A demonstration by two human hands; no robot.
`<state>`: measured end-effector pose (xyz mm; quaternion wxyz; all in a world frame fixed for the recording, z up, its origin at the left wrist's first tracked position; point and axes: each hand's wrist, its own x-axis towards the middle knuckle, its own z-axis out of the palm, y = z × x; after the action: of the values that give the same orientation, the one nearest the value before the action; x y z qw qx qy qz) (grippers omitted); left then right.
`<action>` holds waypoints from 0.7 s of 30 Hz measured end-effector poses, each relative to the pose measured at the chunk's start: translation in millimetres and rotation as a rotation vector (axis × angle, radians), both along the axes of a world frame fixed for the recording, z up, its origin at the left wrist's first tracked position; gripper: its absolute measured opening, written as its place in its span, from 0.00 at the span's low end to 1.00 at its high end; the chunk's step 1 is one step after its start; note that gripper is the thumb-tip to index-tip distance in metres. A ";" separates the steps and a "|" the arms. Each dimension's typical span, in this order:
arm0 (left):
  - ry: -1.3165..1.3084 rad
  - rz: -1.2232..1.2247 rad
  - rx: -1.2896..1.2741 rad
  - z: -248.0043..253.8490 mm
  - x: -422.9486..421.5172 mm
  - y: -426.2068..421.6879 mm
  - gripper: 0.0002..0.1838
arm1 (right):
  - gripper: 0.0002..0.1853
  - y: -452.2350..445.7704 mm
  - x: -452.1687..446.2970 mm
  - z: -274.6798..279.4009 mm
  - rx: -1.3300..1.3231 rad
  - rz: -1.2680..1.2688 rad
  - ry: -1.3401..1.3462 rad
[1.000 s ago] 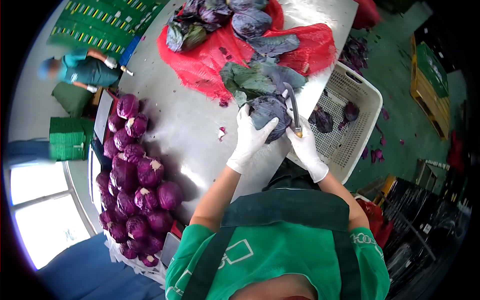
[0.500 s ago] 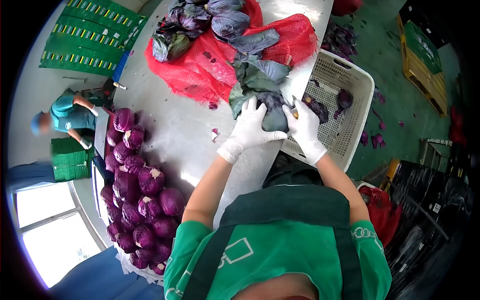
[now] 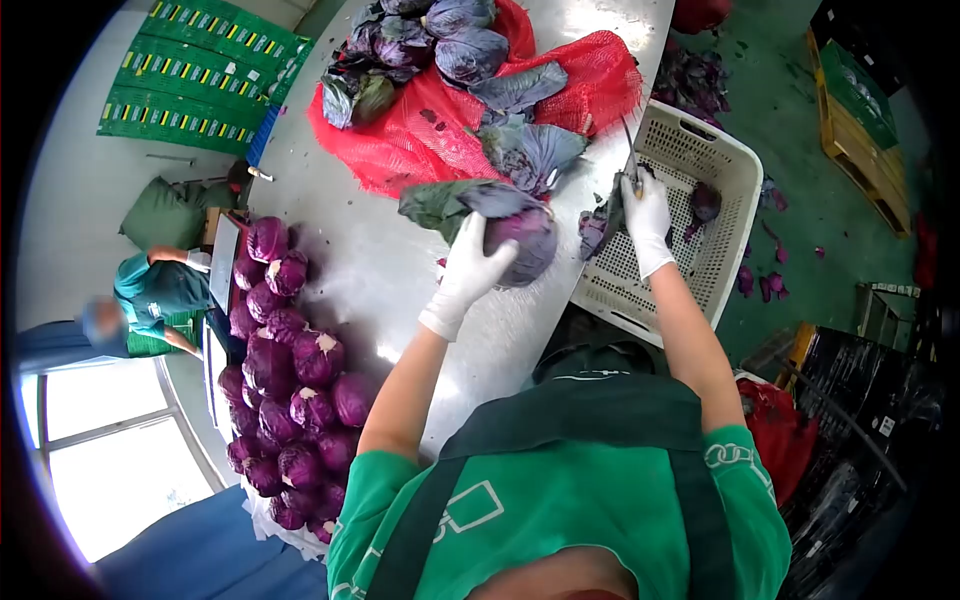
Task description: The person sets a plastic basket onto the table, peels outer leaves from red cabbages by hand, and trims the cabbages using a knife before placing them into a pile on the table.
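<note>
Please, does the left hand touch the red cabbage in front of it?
Touching. The head view shows the gloved left hand with its thumb laid on the red cabbage.

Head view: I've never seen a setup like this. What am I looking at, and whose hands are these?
There is no machine here. One camera on a person's head looks forward and down, so the two white-gloved hands are the wearer's own. The left hand grips a partly purple cabbage over the metal table. The right hand holds a knife, with dark leaf pieces beside it, near the white crate. Leafy cabbages lie on red mesh; smooth purple cabbages are piled at the picture's left.
</note>
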<state>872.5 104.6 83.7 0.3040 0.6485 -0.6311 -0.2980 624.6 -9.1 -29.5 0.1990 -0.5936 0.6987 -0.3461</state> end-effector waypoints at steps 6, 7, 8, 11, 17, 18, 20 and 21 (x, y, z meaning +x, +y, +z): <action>-0.322 0.082 -0.095 -2.8 -9.4 -8.1 0.40 | 0.16 60.5 23.4 102.6 -0.159 0.256 -0.280; -0.321 0.079 -0.095 3.0 -9.2 -12.8 0.40 | 0.16 76.9 28.4 104.5 -0.162 0.367 -0.306; -0.308 0.053 0.002 10.3 -6.3 -17.2 0.42 | 0.15 90.6 32.5 105.0 -0.062 0.402 -0.301; -0.239 0.042 0.212 14.4 9.5 -25.9 0.46 | 0.14 120.3 31.3 83.4 0.209 0.445 -0.223; 0.037 0.041 0.237 -6.3 35.3 -29.6 0.50 | 0.12 137.4 36.2 55.7 0.100 0.575 -0.130; 0.129 0.046 0.274 -4.9 34.3 -29.7 0.49 | 0.11 131.8 40.7 55.2 0.028 0.599 -0.117; 0.226 0.056 0.285 2.7 29.9 -29.0 0.47 | 0.10 119.8 47.9 49.2 0.052 0.645 -0.081; 0.226 0.061 0.291 2.0 29.6 -29.1 0.47 | 0.10 114.8 51.0 46.4 0.067 0.687 -0.040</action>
<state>902.1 75.5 85.7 0.2848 0.6670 -0.5230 -0.4476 675.6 105.7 16.9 0.3372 -0.7803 0.4651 -0.2474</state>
